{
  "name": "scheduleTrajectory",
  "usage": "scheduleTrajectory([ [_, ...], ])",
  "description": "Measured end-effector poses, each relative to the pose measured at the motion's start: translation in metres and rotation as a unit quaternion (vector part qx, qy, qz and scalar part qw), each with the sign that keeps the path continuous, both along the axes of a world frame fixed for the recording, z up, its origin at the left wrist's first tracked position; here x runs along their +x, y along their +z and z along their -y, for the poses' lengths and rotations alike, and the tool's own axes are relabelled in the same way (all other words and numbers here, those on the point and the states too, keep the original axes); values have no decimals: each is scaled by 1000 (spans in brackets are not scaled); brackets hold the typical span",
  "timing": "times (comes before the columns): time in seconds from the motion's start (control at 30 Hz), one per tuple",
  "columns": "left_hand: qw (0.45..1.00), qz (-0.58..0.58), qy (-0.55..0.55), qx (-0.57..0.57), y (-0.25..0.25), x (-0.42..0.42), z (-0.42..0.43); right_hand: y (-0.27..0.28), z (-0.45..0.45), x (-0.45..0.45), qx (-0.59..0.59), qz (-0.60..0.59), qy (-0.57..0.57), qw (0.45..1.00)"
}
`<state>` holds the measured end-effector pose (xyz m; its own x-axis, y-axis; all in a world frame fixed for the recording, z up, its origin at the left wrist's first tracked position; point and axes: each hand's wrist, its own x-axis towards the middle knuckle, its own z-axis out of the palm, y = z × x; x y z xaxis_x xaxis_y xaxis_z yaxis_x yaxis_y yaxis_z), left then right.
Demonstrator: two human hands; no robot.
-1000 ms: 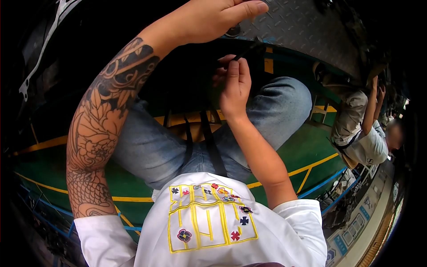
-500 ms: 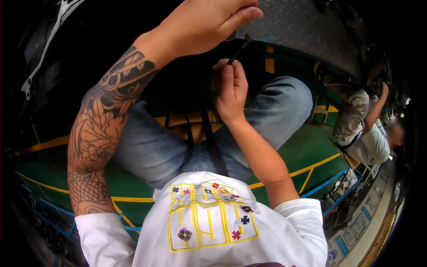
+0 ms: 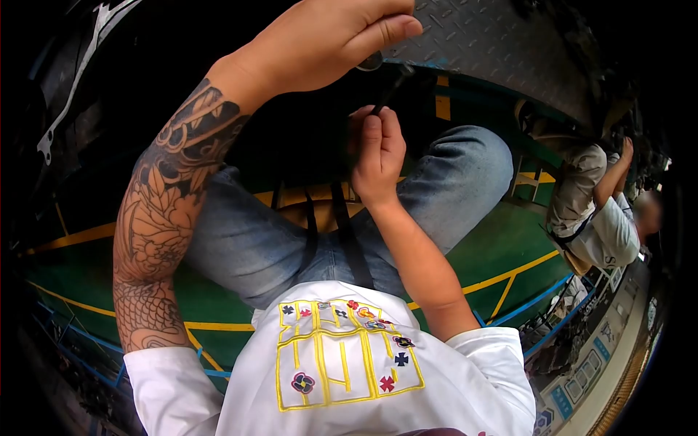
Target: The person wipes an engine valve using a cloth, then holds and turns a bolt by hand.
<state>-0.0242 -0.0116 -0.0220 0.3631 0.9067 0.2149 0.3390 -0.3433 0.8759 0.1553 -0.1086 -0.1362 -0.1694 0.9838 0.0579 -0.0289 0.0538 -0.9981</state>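
Note:
My left hand [image 3: 356, 36], at the end of a tattooed arm, reaches up to the top edge of the view. Its thumb and forefinger look curled together, but the other fingers are cut off, so what it grips is hidden. Just beneath it shows a small round metal part [image 3: 371, 61]. Lower down, above my knees, my right hand [image 3: 379, 149] is closed around the handle of a thin dark tool [image 3: 392, 91]. The tool points up and right, its small blurred head near the edge of a treaded metal plate [image 3: 480, 43]; I cannot tell whether they touch.
My bent knees in jeans [image 3: 465, 171] flank the dark space under the plate. A bare metal bracket [image 3: 71, 87] hangs at upper left. Another person [image 3: 596, 203] crouches at the right. Yellow lines [image 3: 218, 326] mark the green floor [image 3: 465, 240].
My left hand has shifted slightly left, uncovering more of the round metal part. My right hand and the tool have dropped a little.

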Motion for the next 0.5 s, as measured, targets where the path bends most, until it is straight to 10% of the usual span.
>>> scheduleTrajectory([
  [0.5,985,-65,30,154,-10,0,-5,-2,5,-4,5,39,-5,999],
])
